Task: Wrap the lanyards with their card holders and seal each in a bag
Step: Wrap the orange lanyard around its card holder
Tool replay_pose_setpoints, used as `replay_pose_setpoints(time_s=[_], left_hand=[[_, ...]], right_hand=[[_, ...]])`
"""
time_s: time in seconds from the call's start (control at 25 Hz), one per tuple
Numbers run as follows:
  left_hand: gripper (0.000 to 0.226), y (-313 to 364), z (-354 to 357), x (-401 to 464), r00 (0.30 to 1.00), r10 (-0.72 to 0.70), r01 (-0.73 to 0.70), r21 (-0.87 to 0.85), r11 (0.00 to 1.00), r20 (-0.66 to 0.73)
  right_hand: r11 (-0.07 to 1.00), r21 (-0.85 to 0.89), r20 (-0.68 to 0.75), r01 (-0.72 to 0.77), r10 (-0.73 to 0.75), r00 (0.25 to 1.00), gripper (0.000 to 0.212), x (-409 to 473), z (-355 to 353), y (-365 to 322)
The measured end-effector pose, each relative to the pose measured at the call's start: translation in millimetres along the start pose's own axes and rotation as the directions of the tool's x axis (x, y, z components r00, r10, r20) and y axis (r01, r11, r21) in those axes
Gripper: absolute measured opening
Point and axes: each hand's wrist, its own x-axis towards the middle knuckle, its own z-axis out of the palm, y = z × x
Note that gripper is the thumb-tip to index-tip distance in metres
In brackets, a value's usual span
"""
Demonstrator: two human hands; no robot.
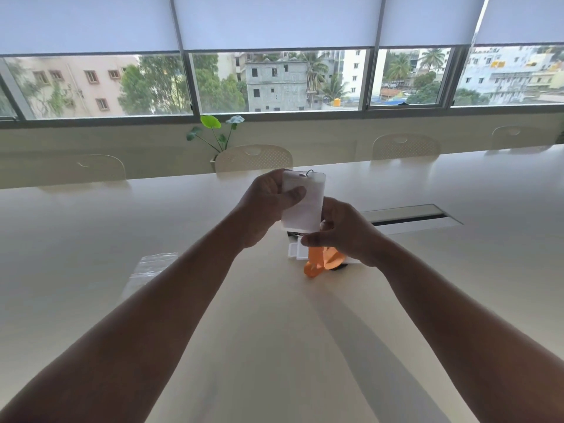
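Between left hand (268, 206) thumb and fingers: white card holder (303, 203), pinched upright above table (91, 239). Below it, right hand (345, 233) fingers curl round orange lanyard (320, 261). Left of both hands: clear bag (149, 267), flat.

A long pale table (91, 227) runs across the room, its surface glossy and catching soft daylight. Set into it toward the right edge is a rectangular cable hatch (409, 219) with a dark slot. Along the table's far edge stand cream chairs with perforated backs: one at the left (100, 167), one near the middle (253, 158), one to the right (406, 147) and one at the far right (515, 136). A leafy green plant (218, 131) rises behind the middle chair. Beyond is a low pale wall (320, 138) under a wide band of sliding windows (277, 82), with white roller blinds (274, 21) drawn partway down. Outside are buildings, trees and palms in daylight.
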Motion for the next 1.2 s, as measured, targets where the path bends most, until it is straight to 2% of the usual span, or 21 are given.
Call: replay_pose_setpoints(time_s=[0.16,0.28,0.36,0.44,0.48,0.56,0.64,0.72,0.84,0.96,1.08,1.2], left_hand=[[0.017,3,-22,-7,0.996,-0.035,0.022,-0.166,0.986,-0.076],[0.016,7,-43,-10,0.991,-0.018,-0.014,-0.244,0.970,-0.131],[0.016,9,-57,-10,0.984,0.009,-0.060,-0.282,0.958,-0.180],[0.017,12,-66,-11,0.976,0.028,-0.095,-0.306,0.947,-0.217],[0.017,13,-70,-12,0.973,0.028,-0.100,-0.313,0.945,-0.227],[0.016,14,-75,-14,0.974,0.026,-0.101,-0.325,0.940,-0.227],[0.017,16,-78,-16,0.979,0.019,-0.085,-0.320,0.943,-0.203],[0.017,18,-77,-19,0.987,0.016,-0.061,-0.285,0.957,-0.157],[0.017,23,-71,-24,0.996,0.023,-0.044,-0.257,0.965,-0.084],[0.019,28,-69,-29,0.999,0.005,-0.014,-0.227,0.974,-0.040],[0.018,30,-66,-33,0.999,-0.029,0.021,-0.210,0.978,-0.038],[0.020,30,-65,-38,0.997,-0.044,0.031,-0.207,0.978,-0.058]], right_hand=[[0.999,-0.045,-0.011,0.003,-0.004,1.000,0.026,3,10,2],[0.999,-0.023,-0.194,0.031,-0.035,0.980,0.006,8,10,-6],[0.997,-0.028,-0.289,0.072,-0.077,0.954,0.008,12,7,-14],[0.992,0.045,-0.316,0.122,-0.101,0.943,0.014,15,2,-26],[0.985,0.116,-0.281,0.130,-0.094,0.955,0.012,15,-1,-31],[0.981,0.176,-0.078,0.082,-0.069,0.995,0.007,13,-6,-40],[1.000,0.009,0.143,0.024,-0.025,0.989,0.023,11,-6,-43],[0.989,-0.137,0.213,0.061,-0.031,0.976,0.027,11,4,-45],[0.989,-0.089,0.154,0.122,-0.107,0.982,0.042,11,26,-47],[0.980,-0.005,0.026,0.197,-0.197,0.980,0.061,14,46,-53],[0.959,0.107,-0.097,0.263,-0.253,0.963,0.059,17,60,-61],[0.966,0.022,-0.170,0.257,-0.249,0.953,0.048,19,73,-63]])
